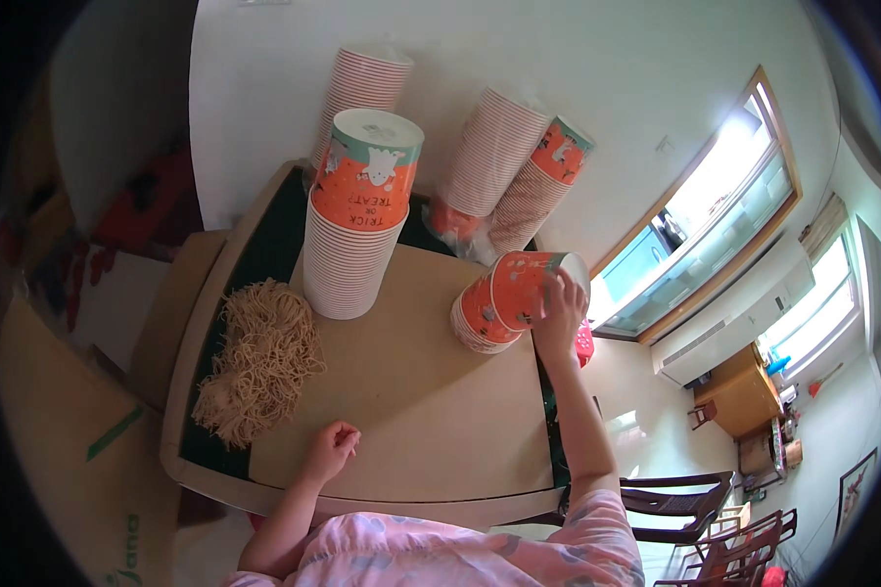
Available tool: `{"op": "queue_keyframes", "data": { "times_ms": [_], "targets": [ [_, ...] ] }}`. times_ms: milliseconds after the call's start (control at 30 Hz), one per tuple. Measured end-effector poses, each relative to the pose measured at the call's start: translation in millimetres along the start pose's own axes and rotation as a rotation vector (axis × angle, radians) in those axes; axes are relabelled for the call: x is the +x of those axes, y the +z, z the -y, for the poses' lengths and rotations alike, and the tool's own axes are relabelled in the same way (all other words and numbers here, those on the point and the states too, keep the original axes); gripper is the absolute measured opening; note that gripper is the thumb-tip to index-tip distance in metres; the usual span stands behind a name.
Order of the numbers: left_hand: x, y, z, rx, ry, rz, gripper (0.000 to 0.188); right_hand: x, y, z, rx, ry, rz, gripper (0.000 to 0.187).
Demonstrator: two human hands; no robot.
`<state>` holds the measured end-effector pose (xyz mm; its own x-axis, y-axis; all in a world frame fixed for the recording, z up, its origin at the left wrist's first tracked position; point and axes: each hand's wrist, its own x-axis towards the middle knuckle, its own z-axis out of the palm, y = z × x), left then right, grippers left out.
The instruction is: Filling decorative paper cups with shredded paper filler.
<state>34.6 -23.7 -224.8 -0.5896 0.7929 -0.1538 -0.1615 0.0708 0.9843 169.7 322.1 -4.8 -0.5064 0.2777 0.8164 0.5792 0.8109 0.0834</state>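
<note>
My right hand (560, 311) reaches over the right side of the table, its fingers closed on the base end of an orange paper bucket (519, 279) with a green band. That bucket sits over another orange bucket (475, 311) in a short upside-down stack; white rims show at its lower end. My left hand (333, 450) hovers near the front of the table, fingers curled, with nothing seen in them. To its left lies a heap of beige crinkled strands (262, 362). Behind stands a tall stack of upside-down buckets (362, 215), an orange printed one on top.
Wrapped bucket stacks (499, 147) and another printed stack (548, 181) stand at the table's back against the white wall (646, 59). One more wrapped stack (367, 83) is at back left. A cardboard box (78, 430) is left; dark chairs (680, 504) stand right.
</note>
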Motion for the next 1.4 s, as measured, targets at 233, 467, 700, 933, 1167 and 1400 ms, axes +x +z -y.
{"op": "queue_keyframes", "data": {
  "times_ms": [233, 467, 700, 933, 1167, 1400],
  "targets": [
    [-0.9, 1.1, -4.4, 0.019, -0.005, -0.003, 0.007, 22.5, 24.6, -38.4, 0.149, 0.067, 0.173, 0.047],
    [-2.3, 0.9, -8.4, 0.042, 0.013, -0.016, 0.007, 61.1, 43.1, -35.5, 0.153, 0.036, 0.394, 0.050],
    [-0.5, 0.4, -4.4, -0.003, 0.028, -0.015, 0.007, 43.0, 59.2, -14.1, 0.198, 0.142, 0.572, 0.049],
    [-1.0, -0.4, -7.4, 0.027, 0.001, -0.002, 0.006, 13.2, 50.5, -10.6, 0.140, 0.079, 0.448, 0.041],
    [1.7, 0.4, -3.3, 0.025, 0.017, 0.003, 0.005, 28.0, 40.6, -31.2, 0.219, 0.132, 0.521, 0.022],
    [0.0, 2.7, -10.5, 0.102, 0.007, -0.022, 0.006, 55.9, 53.7, -33.5, 0.281, 0.120, 0.553, 0.018]
  ]
}}
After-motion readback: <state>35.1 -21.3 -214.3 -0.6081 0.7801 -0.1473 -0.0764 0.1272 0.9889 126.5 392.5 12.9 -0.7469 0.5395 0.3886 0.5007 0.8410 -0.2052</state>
